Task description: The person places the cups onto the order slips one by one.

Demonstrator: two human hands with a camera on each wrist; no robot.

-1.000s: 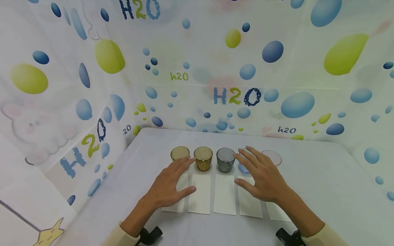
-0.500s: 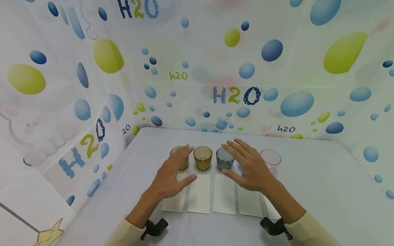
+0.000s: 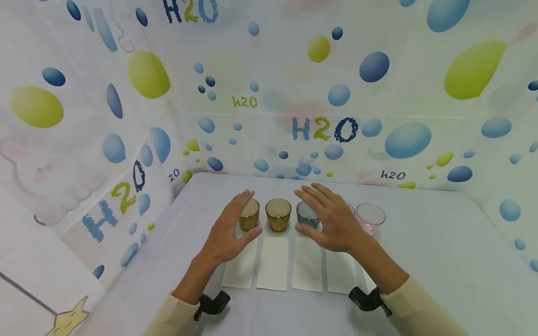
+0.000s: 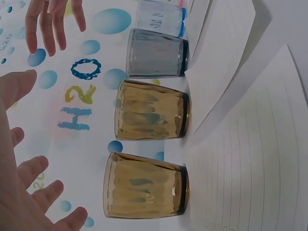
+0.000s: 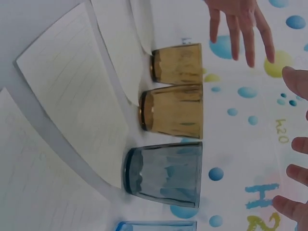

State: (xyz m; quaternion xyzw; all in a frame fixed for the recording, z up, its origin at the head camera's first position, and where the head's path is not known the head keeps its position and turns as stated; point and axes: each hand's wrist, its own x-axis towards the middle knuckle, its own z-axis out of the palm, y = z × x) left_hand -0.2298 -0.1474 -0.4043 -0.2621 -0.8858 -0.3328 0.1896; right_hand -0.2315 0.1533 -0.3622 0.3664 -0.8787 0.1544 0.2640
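Note:
Five is avoided here; several tinted glasses stand upright in a row across the white table. My left hand (image 3: 229, 231), fingers extended and thumb spread, hovers in front of the leftmost amber glass (image 3: 251, 215) and partly covers it. Beside that is a second amber glass (image 3: 278, 215). Held over the right part of the row, my right hand (image 3: 332, 219) is spread and holds nothing. It overlaps the grey glass (image 3: 306, 214) and hides most of the blue glass (image 3: 351, 209). At the right end stands a pink glass (image 3: 371, 217). In the left wrist view both amber glasses are apart from the fingers.
Several lined paper sheets lie in a row in front of the glasses, among them a sheet (image 3: 272, 263) before the second amber glass. The white tabletop (image 3: 441, 252) extends to the right. A patterned cloth backdrop (image 3: 269, 70) rises behind it.
The right hand has moved left, from over the blue glass toward the grey one, uncovering the pink glass. The left hand has shifted slightly up and left.

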